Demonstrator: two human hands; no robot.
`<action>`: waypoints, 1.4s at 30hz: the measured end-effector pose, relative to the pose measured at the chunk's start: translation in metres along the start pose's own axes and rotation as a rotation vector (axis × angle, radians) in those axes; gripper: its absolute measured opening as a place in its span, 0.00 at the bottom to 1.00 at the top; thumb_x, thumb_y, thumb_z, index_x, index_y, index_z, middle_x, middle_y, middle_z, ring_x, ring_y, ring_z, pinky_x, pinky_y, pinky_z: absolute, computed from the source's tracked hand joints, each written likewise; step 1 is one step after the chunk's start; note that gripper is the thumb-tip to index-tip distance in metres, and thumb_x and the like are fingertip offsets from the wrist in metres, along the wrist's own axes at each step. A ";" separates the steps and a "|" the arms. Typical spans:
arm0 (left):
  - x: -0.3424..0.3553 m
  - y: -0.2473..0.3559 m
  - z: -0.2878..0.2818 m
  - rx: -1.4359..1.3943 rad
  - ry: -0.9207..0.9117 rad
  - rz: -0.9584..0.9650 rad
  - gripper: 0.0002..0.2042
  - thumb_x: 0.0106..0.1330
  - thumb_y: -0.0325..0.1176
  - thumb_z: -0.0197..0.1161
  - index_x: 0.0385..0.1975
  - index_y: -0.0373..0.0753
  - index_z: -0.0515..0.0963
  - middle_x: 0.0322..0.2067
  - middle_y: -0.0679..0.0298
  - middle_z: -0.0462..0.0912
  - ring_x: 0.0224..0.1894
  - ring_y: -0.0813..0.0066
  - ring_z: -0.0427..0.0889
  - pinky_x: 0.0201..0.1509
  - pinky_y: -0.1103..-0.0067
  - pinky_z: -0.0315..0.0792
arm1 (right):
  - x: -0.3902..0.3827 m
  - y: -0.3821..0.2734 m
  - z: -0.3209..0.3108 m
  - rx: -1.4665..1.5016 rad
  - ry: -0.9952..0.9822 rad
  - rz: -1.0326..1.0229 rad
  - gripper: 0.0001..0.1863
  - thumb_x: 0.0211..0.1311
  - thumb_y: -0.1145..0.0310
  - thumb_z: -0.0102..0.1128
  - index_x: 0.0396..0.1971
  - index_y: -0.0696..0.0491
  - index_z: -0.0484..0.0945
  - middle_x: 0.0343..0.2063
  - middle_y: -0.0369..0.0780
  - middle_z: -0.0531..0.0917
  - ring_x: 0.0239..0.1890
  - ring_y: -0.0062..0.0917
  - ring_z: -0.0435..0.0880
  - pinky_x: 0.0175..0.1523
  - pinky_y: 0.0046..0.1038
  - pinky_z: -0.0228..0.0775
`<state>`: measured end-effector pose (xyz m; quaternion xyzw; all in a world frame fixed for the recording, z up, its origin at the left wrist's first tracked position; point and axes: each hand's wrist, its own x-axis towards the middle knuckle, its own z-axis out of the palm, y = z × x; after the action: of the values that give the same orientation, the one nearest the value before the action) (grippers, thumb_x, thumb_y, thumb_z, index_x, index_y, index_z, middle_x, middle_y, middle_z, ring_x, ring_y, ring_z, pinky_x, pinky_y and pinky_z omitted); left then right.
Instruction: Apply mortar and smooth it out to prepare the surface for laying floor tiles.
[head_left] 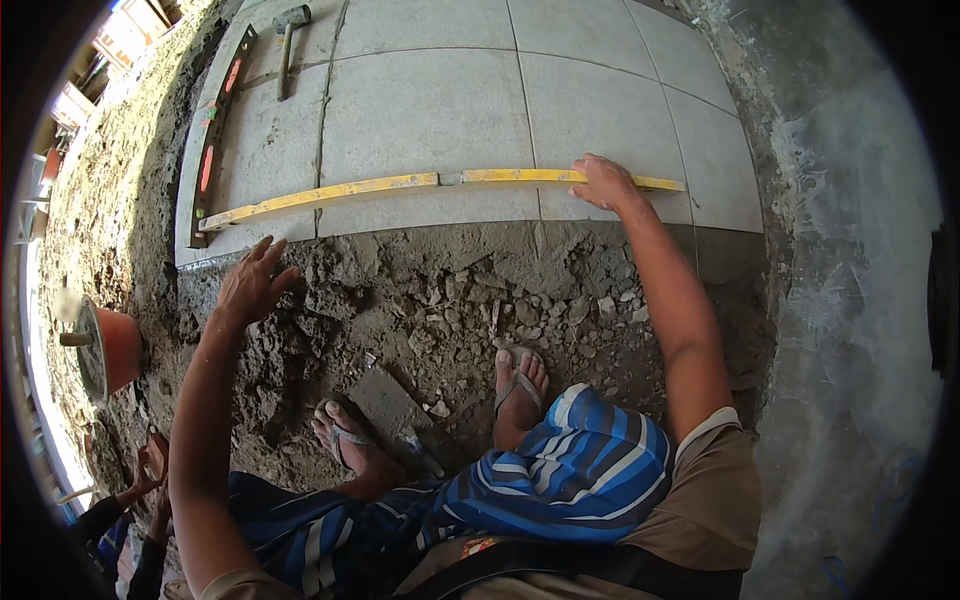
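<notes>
My right hand (606, 184) is closed over the right part of a long yellow spirit level (380, 184), which lies across the grey floor tiles (430, 110) near their front edge. My left hand (255, 285) is open with fingers apart, by the tile edge and above the wet mortar, holding nothing. Just beyond it is the left end of the yellow level. There a black level with red parts (209, 160) runs away from me along the tiles' left side. A mallet with a dark head (290, 18) lies on the far left tiles.
Rough mortar and broken stones (540, 310) fill the strip between the tiles and my sandalled feet. A flat trowel (385, 402) lies between them. To the left stands an orange bucket (121, 348). Another person's hands (142, 485) show at lower left. Smooth concrete (850, 300) borders the right.
</notes>
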<state>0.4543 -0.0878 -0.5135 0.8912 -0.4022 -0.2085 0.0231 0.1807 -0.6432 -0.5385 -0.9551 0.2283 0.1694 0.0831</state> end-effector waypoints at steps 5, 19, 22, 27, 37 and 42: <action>-0.001 0.006 -0.007 -0.024 -0.013 -0.004 0.33 0.73 0.56 0.57 0.70 0.38 0.70 0.71 0.42 0.67 0.71 0.42 0.69 0.72 0.58 0.65 | -0.001 0.002 0.001 0.016 -0.002 0.035 0.22 0.61 0.58 0.71 0.50 0.54 0.81 0.51 0.45 0.80 0.57 0.43 0.80 0.62 0.41 0.72; -0.017 0.009 -0.003 -0.022 -0.067 -0.004 0.32 0.73 0.51 0.61 0.69 0.36 0.69 0.69 0.43 0.69 0.71 0.44 0.69 0.73 0.61 0.64 | -0.017 -0.009 0.001 -0.036 0.045 0.051 0.22 0.59 0.59 0.73 0.52 0.49 0.82 0.53 0.43 0.82 0.61 0.39 0.79 0.64 0.43 0.73; -0.021 -0.003 -0.002 0.010 -0.072 -0.024 0.32 0.72 0.54 0.61 0.69 0.40 0.71 0.70 0.44 0.68 0.70 0.42 0.70 0.70 0.58 0.68 | -0.007 -0.017 0.001 -0.009 0.043 0.036 0.22 0.59 0.59 0.72 0.53 0.49 0.82 0.54 0.42 0.81 0.61 0.39 0.79 0.64 0.43 0.72; -0.007 -0.014 0.009 0.042 -0.020 0.006 0.34 0.70 0.57 0.60 0.70 0.41 0.69 0.68 0.46 0.70 0.65 0.44 0.76 0.67 0.59 0.71 | -0.005 -0.007 0.002 -0.006 0.092 -0.014 0.21 0.57 0.61 0.72 0.47 0.55 0.80 0.48 0.46 0.80 0.55 0.46 0.79 0.59 0.45 0.74; 0.002 -0.010 0.011 0.075 -0.125 -0.019 0.32 0.68 0.59 0.62 0.62 0.40 0.75 0.58 0.48 0.79 0.57 0.48 0.82 0.59 0.60 0.77 | -0.004 -0.011 0.015 -0.013 0.129 -0.125 0.21 0.54 0.65 0.74 0.42 0.60 0.76 0.44 0.52 0.78 0.49 0.52 0.79 0.54 0.45 0.73; 0.016 0.008 -0.012 0.058 -0.175 -0.064 0.28 0.66 0.59 0.65 0.51 0.39 0.83 0.47 0.54 0.87 0.53 0.53 0.85 0.54 0.61 0.79 | -0.003 0.003 0.018 -0.076 0.080 -0.088 0.22 0.54 0.63 0.74 0.41 0.60 0.75 0.43 0.52 0.78 0.49 0.52 0.79 0.54 0.45 0.73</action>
<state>0.4623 -0.1064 -0.5067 0.8822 -0.3799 -0.2747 -0.0446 0.1718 -0.6404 -0.5549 -0.9727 0.1828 0.1357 0.0450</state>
